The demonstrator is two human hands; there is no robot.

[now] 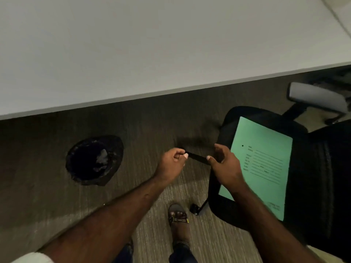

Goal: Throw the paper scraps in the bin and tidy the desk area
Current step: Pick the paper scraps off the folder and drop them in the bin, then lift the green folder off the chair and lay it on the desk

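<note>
One round black-lined bin sits on the carpet below the pale grey surface, with crumpled pale paper scraps inside. Both hands pinch one slim black stick-like object: left hand at one end, right hand at the other. One green printed sheet, writing unreadable, lies on one black chair.

No legible txt anywhere: green sheet on the chair seat, right of frame, has a black dot, blurred label words w/ ruled lines, plus tiny print at its lower right corner, all too blurry to read.
</note>
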